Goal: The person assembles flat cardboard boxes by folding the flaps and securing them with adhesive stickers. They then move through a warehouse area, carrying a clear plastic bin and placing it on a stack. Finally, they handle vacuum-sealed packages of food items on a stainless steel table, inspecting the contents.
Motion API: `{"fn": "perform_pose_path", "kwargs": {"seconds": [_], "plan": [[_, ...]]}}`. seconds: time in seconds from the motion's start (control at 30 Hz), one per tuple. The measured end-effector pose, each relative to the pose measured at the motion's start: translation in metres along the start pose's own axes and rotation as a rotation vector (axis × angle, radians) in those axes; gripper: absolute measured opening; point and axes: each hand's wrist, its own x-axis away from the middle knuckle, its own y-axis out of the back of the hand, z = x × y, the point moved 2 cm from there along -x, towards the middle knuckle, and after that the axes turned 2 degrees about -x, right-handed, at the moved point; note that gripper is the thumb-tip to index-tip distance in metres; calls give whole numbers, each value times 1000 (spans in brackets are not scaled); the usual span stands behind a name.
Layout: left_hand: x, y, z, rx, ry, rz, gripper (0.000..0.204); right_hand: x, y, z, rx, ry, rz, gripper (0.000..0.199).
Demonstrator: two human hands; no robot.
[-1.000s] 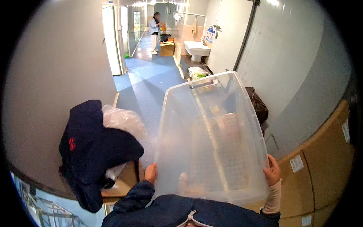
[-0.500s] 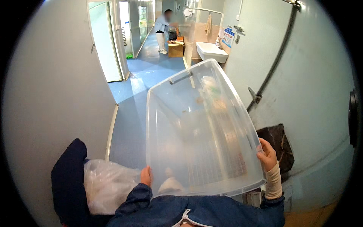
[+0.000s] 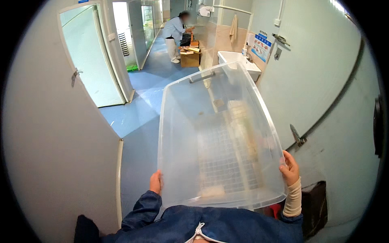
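Tub [image 3: 221, 139] — one, between two hands [image 3: 155, 182] [image 3: 289, 169]

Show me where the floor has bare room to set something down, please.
Bare blue floor shows between the left skirting and the clear plastic bin, and farther ahead, between the left doorway and the cardboard box. It is crowded at that box, where a person bends, and at lower right, where a dark bag-like item shows below the right hand.
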Motion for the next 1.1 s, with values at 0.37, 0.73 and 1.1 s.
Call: {"fn": "perform_pose_path", "kwargs": {"seconds": [0.37,0.73,1.1], "plan": [[-300,-21,-157,80,61,-191,27,-412,-121,-59,-67,-60,183,53],[-623,-31,-353,113,-68,-214,26,-777,-290,-121,-99,31,252,52],[-958,-37,-488,193,-28,-185,30,-1112,-420,-174,-188,-38,252,52]]}}
